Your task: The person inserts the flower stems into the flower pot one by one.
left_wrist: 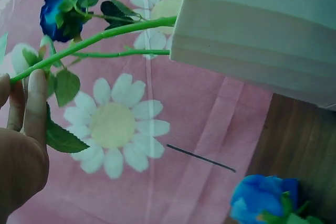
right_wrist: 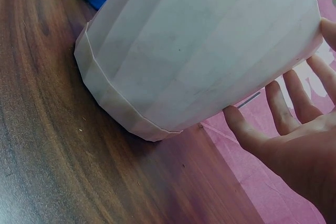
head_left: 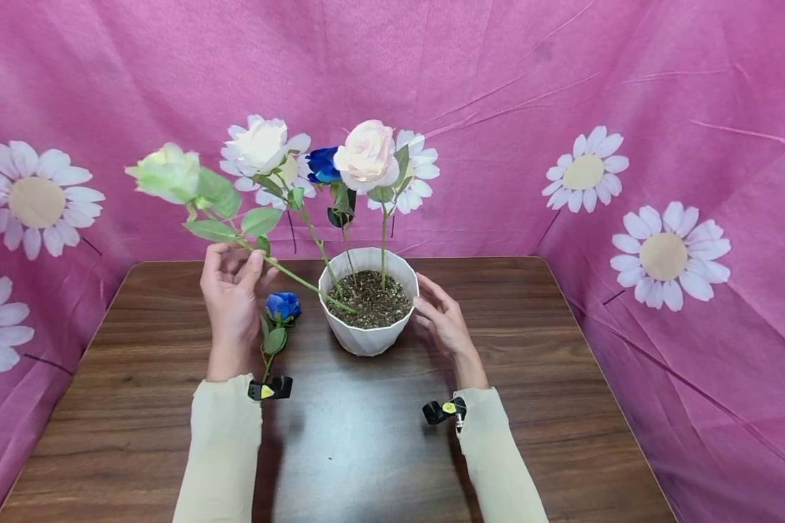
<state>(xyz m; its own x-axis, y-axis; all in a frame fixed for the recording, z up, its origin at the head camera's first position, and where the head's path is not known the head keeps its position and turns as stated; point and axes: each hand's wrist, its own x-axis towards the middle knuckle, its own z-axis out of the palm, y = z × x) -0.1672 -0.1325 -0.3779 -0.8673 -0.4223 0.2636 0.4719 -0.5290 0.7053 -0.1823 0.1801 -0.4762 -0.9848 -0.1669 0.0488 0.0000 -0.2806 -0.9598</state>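
My left hand [head_left: 234, 298] pinches the stem of a pale green-white rose [head_left: 166, 173] between thumb and fingers. The rose leans far left, its stem's lower end in the soil of a white faceted pot [head_left: 360, 340]. In the left wrist view the green stem [left_wrist: 107, 34] runs from the fingers to the pot's rim. On the pot's right side rest the fingertips of my right hand [head_left: 446, 319], its fingers spread and lightly bent. Also in the pot stand a white rose [head_left: 259, 147], a blue rose [head_left: 323, 165] and a pale pink rose [head_left: 368, 156].
Another blue rose [head_left: 283, 306] lies on the brown wooden table [head_left: 530, 436], left of the pot and beside my left wrist. A pink cloth [head_left: 484, 87] printed with large daisies hangs behind the table and at both sides.
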